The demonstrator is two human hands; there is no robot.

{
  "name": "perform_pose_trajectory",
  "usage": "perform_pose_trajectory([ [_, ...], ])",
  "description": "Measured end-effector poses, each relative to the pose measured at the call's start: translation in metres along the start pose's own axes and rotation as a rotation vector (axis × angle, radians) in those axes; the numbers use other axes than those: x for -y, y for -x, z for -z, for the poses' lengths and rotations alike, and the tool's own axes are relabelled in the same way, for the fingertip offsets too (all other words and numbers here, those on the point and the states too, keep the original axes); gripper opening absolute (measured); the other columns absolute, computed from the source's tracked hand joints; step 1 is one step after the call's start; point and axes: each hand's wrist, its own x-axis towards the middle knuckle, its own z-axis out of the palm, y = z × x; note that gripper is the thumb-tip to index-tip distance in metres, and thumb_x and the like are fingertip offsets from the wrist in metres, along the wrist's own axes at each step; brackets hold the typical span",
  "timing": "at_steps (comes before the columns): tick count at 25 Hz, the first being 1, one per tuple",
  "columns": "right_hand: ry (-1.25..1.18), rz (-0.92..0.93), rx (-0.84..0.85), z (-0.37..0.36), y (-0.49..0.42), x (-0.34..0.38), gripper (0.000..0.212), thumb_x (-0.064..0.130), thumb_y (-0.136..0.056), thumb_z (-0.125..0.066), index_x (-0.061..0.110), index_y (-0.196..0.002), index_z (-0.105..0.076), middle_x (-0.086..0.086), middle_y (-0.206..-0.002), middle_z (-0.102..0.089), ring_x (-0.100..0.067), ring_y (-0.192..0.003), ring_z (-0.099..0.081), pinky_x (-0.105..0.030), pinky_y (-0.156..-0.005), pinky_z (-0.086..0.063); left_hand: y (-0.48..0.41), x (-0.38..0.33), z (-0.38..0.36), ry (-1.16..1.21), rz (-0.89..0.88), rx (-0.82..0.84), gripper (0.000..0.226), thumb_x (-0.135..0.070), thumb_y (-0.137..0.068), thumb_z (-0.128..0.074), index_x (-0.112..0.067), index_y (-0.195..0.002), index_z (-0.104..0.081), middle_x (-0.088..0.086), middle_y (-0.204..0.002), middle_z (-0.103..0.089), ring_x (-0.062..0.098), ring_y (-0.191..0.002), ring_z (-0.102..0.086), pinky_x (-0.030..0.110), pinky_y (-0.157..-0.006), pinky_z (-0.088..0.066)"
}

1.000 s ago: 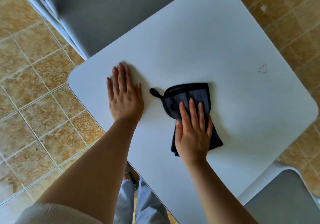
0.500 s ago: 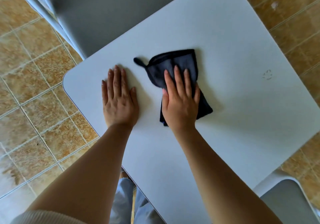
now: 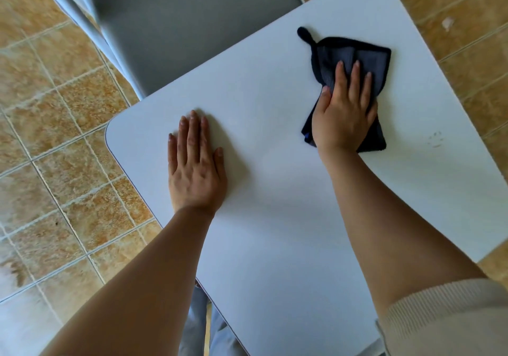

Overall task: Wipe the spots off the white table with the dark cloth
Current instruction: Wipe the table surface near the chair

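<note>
The white table (image 3: 275,232) fills the middle of the view. A dark cloth (image 3: 357,56) with a small hanging loop lies flat near the table's far edge. My right hand (image 3: 343,108) presses flat on the cloth's near half, fingers stretched forward. My left hand (image 3: 195,163) rests palm down on the bare table close to its left corner, fingers together, holding nothing. A faint ring of small grey spots (image 3: 435,140) marks the table to the right of the cloth, a short way from my right hand.
A grey chair (image 3: 178,26) with a pale metal frame stands pushed against the table's far left side. Tan tiled floor (image 3: 55,135) surrounds the table. My legs in light trousers (image 3: 198,328) show under the near edge.
My right hand has slid the cloth away from me and to the right, from the table's middle toward its far edge. The left hand has stayed flat in place.
</note>
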Motion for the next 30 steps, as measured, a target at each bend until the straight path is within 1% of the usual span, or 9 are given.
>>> perform_pose_trajectory([
  [2,0.004,-0.001,0.023,-0.003,-0.012,0.018,0.051,0.040,-0.106,-0.028,0.032,-0.157,-0.026,0.003,-0.166,-0.019,-0.022,-0.154,-0.013,-0.048,-0.122,-0.018,0.000,0.001,-0.001,-0.003,-0.004,0.006,0.057,-0.032,-0.102,-0.026,-0.008,-0.153,-0.019,0.008,-0.161,-0.015,0.022,-0.149,-0.010,0.038,-0.121,-0.004],
  [4,0.005,0.039,0.012,-0.006,-0.018,0.031,0.051,0.040,-0.106,-0.029,0.032,-0.157,-0.027,0.004,-0.166,-0.020,-0.021,-0.154,-0.014,-0.047,-0.122,-0.019,0.000,0.001,-0.001,-0.004,-0.005,0.005,0.057,-0.032,-0.102,-0.027,-0.008,-0.153,-0.019,0.007,-0.161,-0.015,0.022,-0.149,-0.010,0.038,-0.121,-0.004],
  [8,-0.021,0.214,-0.081,-0.018,-0.015,0.055,0.050,0.038,-0.101,-0.037,0.029,-0.150,-0.043,0.001,-0.159,-0.038,-0.024,-0.148,-0.033,-0.048,-0.114,-0.032,0.001,0.002,-0.002,0.000,-0.004,-0.005,0.057,-0.031,-0.102,-0.029,-0.006,-0.153,-0.021,0.009,-0.160,-0.017,0.022,-0.149,-0.011,0.040,-0.121,-0.006],
  [11,-0.035,0.329,-0.137,-0.026,-0.001,0.071,0.048,0.037,-0.100,-0.042,0.027,-0.146,-0.049,-0.001,-0.154,-0.047,-0.026,-0.143,-0.042,-0.049,-0.109,-0.039,0.000,0.002,0.001,0.049,-0.010,-0.019,0.056,-0.030,-0.102,-0.029,-0.004,-0.151,-0.025,0.011,-0.159,-0.021,0.023,-0.148,-0.015,0.039,-0.121,-0.008],
  [15,-0.062,0.400,-0.106,-0.028,0.026,0.097,0.049,0.037,-0.100,-0.041,0.027,-0.147,-0.048,0.001,-0.155,-0.045,-0.025,-0.144,-0.041,-0.050,-0.110,-0.037,0.004,0.009,0.011,0.185,0.021,-0.065,0.054,-0.028,-0.102,-0.027,-0.002,-0.150,-0.028,0.012,-0.157,-0.026,0.023,-0.147,-0.019,0.038,-0.121,-0.011],
  [19,-0.093,0.464,-0.078,-0.030,0.073,0.126,0.048,0.037,-0.099,-0.043,0.028,-0.146,-0.051,0.001,-0.154,-0.046,-0.025,-0.143,-0.041,-0.050,-0.109,-0.038,0.031,0.047,0.023,0.092,0.160,-0.050,0.055,-0.029,-0.103,-0.025,-0.005,-0.152,-0.021,0.010,-0.160,-0.018,0.022,-0.149,-0.011,0.040,-0.121,-0.006],
  [23,-0.127,0.535,-0.035,-0.028,0.127,0.144,0.047,0.035,-0.099,-0.044,0.028,-0.145,-0.051,0.001,-0.154,-0.046,-0.026,-0.144,-0.040,-0.051,-0.111,-0.038,0.062,0.084,0.028,0.045,0.168,0.052,0.057,-0.033,-0.103,-0.021,-0.010,-0.155,-0.010,0.003,-0.162,-0.006,0.016,-0.149,0.001,0.038,-0.121,0.001],
  [28,-0.140,0.571,0.013,-0.019,0.197,0.129,0.047,0.036,-0.102,-0.042,0.028,-0.148,-0.047,0.001,-0.158,-0.041,-0.026,-0.148,-0.034,-0.052,-0.114,-0.034,0.079,0.087,0.028,0.063,0.189,0.066,0.057,-0.034,-0.104,-0.020,-0.013,-0.155,-0.006,0.001,-0.162,-0.003,0.014,-0.149,0.003,0.033,-0.121,0.004],
  [30,-0.135,0.551,0.016,-0.013,0.225,0.114,0.047,0.035,-0.103,-0.041,0.029,-0.149,-0.045,0.002,-0.159,-0.039,-0.025,-0.149,-0.032,-0.052,-0.115,-0.033,0.087,0.085,0.030,0.075,0.197,0.077,0.058,-0.034,-0.103,-0.019,-0.012,-0.155,-0.006,0.002,-0.162,-0.003,0.014,-0.149,0.002,0.033,-0.120,0.005],
])
